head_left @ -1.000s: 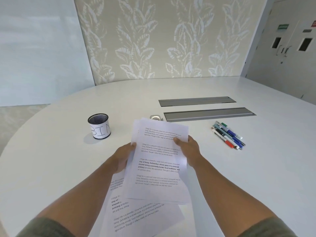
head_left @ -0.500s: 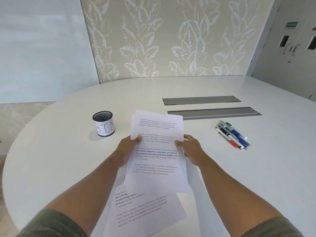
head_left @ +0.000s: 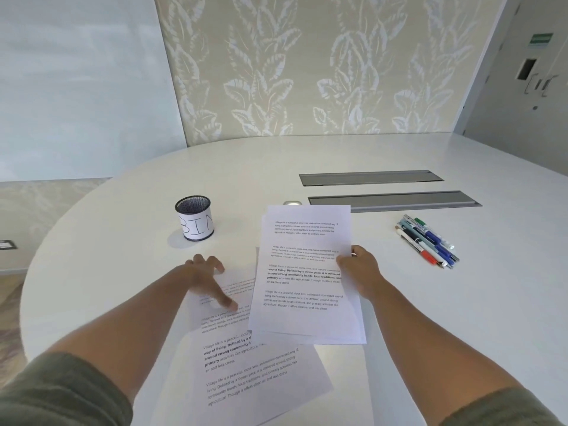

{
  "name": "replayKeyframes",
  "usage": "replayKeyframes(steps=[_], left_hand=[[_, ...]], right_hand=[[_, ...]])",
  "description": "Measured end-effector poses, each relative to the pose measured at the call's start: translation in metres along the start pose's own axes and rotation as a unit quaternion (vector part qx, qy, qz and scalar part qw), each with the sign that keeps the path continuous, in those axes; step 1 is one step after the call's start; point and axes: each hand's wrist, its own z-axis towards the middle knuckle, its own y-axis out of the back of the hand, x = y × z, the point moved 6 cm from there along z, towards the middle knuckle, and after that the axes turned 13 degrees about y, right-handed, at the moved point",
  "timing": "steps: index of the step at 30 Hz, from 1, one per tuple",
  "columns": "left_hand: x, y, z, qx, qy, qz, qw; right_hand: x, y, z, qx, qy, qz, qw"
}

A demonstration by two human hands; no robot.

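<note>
Your right hand (head_left: 361, 272) pinches the held stack (head_left: 304, 272) at the middle of its right edge, thumb on top, and that one-sided grip is the first risk. With nothing supporting the left edge, the sheets can sag and fan. They already sit slightly out of register, with a second sheet's edge peeking out on the left. If the pinch loosens, the bottom sheets could slide out onto the worktop (head_left: 123, 272). Your left hand (head_left: 206, 278) is open, with fingers spread and the thumb stretched down flat on the upper loose sheet (head_left: 229, 305), touching it rather than gripping it. On a surface this smooth, a flat press will probably push the paper along or buckle it rather than lift it. Pushing it toward you could carry the lower loose sheet (head_left: 246, 373), which it overlaps, off the near edge. The held stack is lifted above the worktop in front of you, its near end hanging over the loose sheets. Its long axis runs away from you toward the far wall, nearly straight, with the top of the print at the far end. Both loose sheets lie skewed, their long axes leaning far-left to near-right and their text lines rising to the right. Unless you turn them, they will join the stack crooked. The mesh cup marked BIN (head_left: 195, 219) and the pens (head_left: 427, 241) are well apart from either hand and shouldn't get in the way.
</note>
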Motion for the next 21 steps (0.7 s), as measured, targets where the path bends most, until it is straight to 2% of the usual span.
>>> replayKeyframes(steps=[2, 7, 13, 21], left_hand=[[-0.003, 0.0, -0.001, -0.008, -0.004, 0.042, 0.999], [-0.006, 0.004, -0.003, -0.053, 0.013, 0.046, 0.997], [0.004, 0.004, -0.002, -0.128, 0.056, -0.008, 0.99], [0.005, 0.001, 0.007, -0.104, 0.051, -0.076, 0.99]], right_hand=[[0.0, -0.001, -0.002, -0.005, -0.006, -0.008, 1.0], [0.001, -0.003, -0.009, 0.0, -0.01, -0.022, 1.0], [0.001, -0.005, -0.016, 0.029, -0.006, -0.031, 0.999], [-0.003, -0.013, -0.02, 0.052, -0.003, -0.069, 0.996]])
